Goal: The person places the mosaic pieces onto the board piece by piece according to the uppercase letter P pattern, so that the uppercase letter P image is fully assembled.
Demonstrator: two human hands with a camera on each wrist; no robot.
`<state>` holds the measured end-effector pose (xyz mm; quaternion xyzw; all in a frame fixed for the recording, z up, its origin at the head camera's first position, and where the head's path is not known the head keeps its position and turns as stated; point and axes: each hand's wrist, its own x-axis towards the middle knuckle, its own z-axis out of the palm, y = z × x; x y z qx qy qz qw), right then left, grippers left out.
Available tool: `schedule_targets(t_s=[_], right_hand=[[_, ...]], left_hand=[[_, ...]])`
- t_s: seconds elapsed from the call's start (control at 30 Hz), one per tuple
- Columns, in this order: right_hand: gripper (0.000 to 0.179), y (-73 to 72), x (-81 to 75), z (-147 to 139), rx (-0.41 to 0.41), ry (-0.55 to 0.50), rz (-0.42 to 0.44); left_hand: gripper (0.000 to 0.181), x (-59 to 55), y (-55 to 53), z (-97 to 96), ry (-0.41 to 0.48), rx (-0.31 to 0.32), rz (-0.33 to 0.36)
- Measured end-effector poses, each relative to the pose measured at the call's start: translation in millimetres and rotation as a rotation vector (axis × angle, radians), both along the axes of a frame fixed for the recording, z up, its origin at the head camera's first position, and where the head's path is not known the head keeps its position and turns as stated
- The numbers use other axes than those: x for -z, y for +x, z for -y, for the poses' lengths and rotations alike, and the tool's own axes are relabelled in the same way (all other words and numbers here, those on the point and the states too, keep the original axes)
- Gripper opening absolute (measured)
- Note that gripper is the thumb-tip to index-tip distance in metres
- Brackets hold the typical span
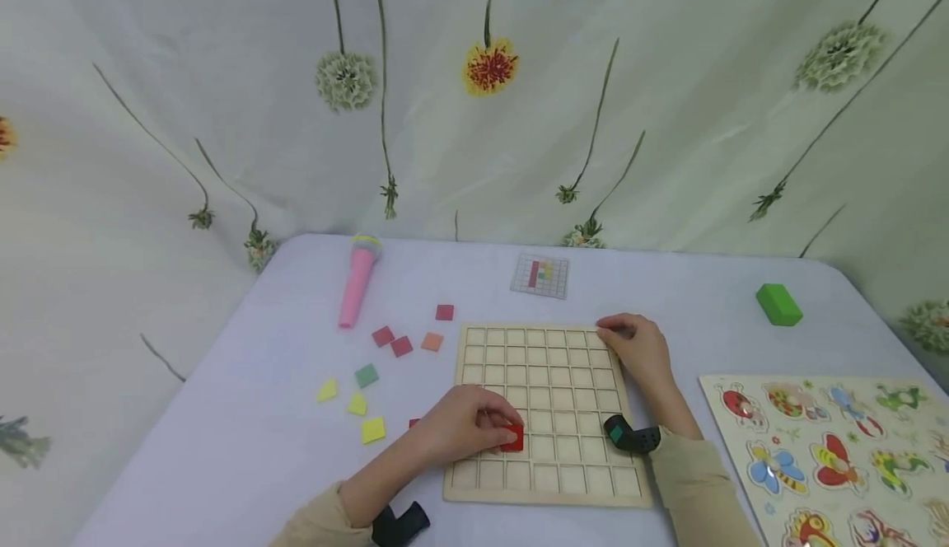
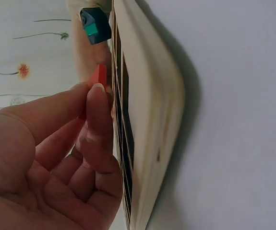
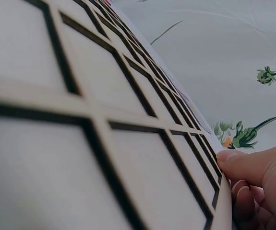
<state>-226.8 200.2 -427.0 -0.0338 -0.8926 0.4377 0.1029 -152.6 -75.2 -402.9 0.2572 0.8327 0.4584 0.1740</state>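
Note:
A pale wooden grid board [image 1: 549,497] with square compartments lies in the middle of the table. Over its lower left part, my left hand [image 1: 467,427] pinches a red square tile [image 1: 514,438] between thumb and finger. The left wrist view shows the tile [image 2: 99,75] tilted beside the board's face, held at the fingertips. At the board's far right corner, my right hand [image 1: 639,353] grips the edge. In the right wrist view the thumb of that hand [image 3: 260,182] lies on the board's rim, with the other fingers curled beside it.
Left of the board lie several loose tiles: red [image 1: 401,346], orange [image 1: 432,341], green [image 1: 366,376] and yellow [image 1: 373,429]. Behind them is a pink toy microphone [image 1: 357,287]. A small pattern card [image 1: 540,275], a green block [image 1: 778,304] and an insect puzzle board [image 1: 801,436] lie farther out.

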Motion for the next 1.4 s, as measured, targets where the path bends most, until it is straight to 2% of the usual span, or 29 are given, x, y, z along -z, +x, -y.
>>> schedule_targets(t_s=[0.2, 0.3, 0.47, 0.63, 0.73, 0.83, 0.9, 0.97, 1.03, 1.13, 1.2, 1.27, 1.4], right_hand=[[0.015, -4.2, -0.7, 0, 0.009, 0.019, -0.01], [0.015, -4.9, -1.7, 1, 0.014, 0.021, -0.008], [0.016, -5.2, -3.5, 2, 0.014, 0.018, -0.012], [0.016, -4.9, -3.8, 2, 0.008, 0.017, -0.011], [0.015, -4.3, -2.9, 2, 0.011, 0.019, -0.012], [0.015, -3.6, -1.1, 1, 0.016, 0.021, -0.005], [0.015, -3.0, 0.3, 1, 0.019, 0.018, 0.0], [0.015, -2.5, 1.7, 2, 0.022, 0.014, 0.005], [0.015, -2.1, 3.0, 2, 0.023, 0.009, 0.011], [0.016, -1.6, 4.3, 2, 0.019, 0.006, 0.016], [0.016, -1.5, 4.3, 2, 0.016, 0.009, 0.013], [0.016, -1.5, 3.7, 2, 0.016, 0.016, 0.004], [0.017, -1.0, 1.9, 2, 0.02, 0.016, 0.002]], left_hand=[[0.011, 1.5, 0.8, -3.1, 0.068, -0.015, 0.048], [0.012, 0.1, 2.4, -4.3, 0.045, -0.03, 0.012], [0.012, -4.3, 7.8, -5.9, -0.066, -0.054, -0.112], [0.014, -8.4, 12.9, -8.3, -0.215, -0.025, -0.272], [0.017, -9.4, 14.8, -10.2, -0.268, -0.009, -0.324], [0.018, -9.6, 16.2, -10.5, -0.298, 0.02, -0.344], [0.018, -9.2, 13.4, -6.5, -0.287, 0.056, -0.347], [0.018, -8.9, 5.6, 3.7, -0.237, 0.087, -0.345], [0.021, -8.1, -6.1, 22.1, -0.156, 0.099, -0.324], [0.028, -8.2, -21.4, 59.1, -0.089, 0.069, -0.258], [0.032, -8.2, -26.0, 82.9, -0.109, 0.031, -0.194], [0.033, -7.7, -26.9, 99.9, -0.168, 0.001, -0.139], [0.03, -3.5, -24.5, 111.6, -0.294, -0.021, -0.121]])
